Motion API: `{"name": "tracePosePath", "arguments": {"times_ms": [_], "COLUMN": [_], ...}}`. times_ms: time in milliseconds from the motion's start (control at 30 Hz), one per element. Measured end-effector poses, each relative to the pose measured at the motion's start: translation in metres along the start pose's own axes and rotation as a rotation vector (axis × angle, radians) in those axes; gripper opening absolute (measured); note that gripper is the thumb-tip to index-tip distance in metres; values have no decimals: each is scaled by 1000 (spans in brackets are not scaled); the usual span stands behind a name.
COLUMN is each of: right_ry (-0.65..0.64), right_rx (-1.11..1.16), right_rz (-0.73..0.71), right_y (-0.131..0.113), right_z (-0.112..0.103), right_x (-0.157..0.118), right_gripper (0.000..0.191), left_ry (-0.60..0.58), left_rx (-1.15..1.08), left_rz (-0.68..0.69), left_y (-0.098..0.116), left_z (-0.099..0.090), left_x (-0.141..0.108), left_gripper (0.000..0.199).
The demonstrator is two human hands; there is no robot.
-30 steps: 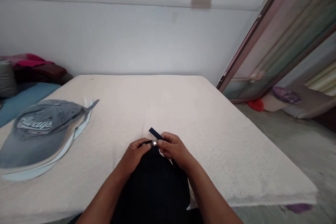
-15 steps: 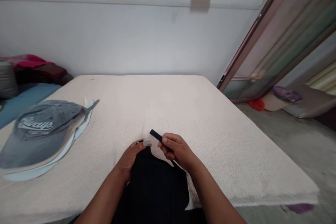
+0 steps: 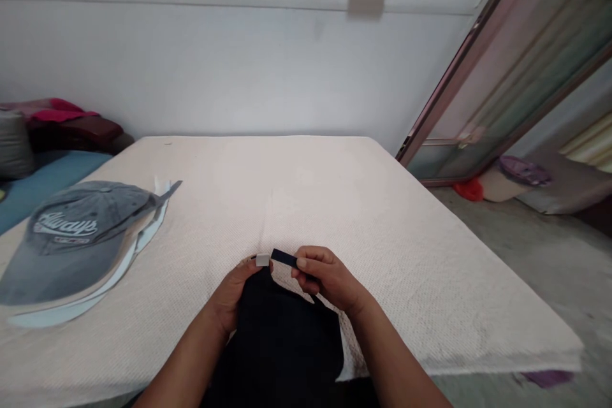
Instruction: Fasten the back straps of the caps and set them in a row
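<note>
A black cap [image 3: 287, 338] is low in front of me, its curved rear opening toward the far side. My left hand [image 3: 236, 287] grips its left edge, thumb by a small silver buckle [image 3: 262, 260]. Between the thumb and fingers of my right hand [image 3: 327, 274] is the cap's dark strap [image 3: 284, 258]. The strap's free end points left and lies just beside the buckle; whether they touch I cannot tell. A washed grey cap [image 3: 90, 229] with white lettering rests at the left, with pale curved pieces showing under its brim.
A table with a cream textured cover [image 3: 325, 185] spreads out before me, against a white wall [image 3: 239, 70]. To the right are a framed glass door [image 3: 478, 95] and the grey floor [image 3: 535, 236]. Blue bedding [image 3: 62, 172] and a pink cloth [image 3: 62, 113] show at the far left.
My right hand has lowered the strap's free end and turned it flatter, nearer the buckle. The buckle in my left hand has shifted slightly left. The grey cap stays in place.
</note>
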State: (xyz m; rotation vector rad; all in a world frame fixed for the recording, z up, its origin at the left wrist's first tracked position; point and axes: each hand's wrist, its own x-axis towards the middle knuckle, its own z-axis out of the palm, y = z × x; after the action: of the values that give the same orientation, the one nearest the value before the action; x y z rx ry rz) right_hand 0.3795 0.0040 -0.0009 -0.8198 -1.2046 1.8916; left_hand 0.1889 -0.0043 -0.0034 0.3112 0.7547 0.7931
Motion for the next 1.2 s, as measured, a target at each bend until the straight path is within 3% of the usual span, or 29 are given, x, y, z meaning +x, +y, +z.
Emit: {"name": "tracePosePath", "arguments": {"times_ms": [267, 600, 1033, 1200], "right_ry": [8, -20, 50, 47], "right_rx": [-139, -129, -229, -227], "right_rz": [41, 20, 32, 32], "right_y": [-2, -1, -5, -5], "right_z": [3, 4, 5, 2], "right_x": [1, 3, 2, 3], "right_gripper": [24, 20, 20, 24], "left_ry": [-55, 44, 174, 61], "left_rx": [98, 137, 336, 309], "left_rz": [97, 119, 158, 138], "left_y": [-1, 0, 2, 2], "left_z": [-7, -7, -7, -5], "left_x": [1, 1, 1, 1], "left_gripper": [21, 13, 15, 13]}}
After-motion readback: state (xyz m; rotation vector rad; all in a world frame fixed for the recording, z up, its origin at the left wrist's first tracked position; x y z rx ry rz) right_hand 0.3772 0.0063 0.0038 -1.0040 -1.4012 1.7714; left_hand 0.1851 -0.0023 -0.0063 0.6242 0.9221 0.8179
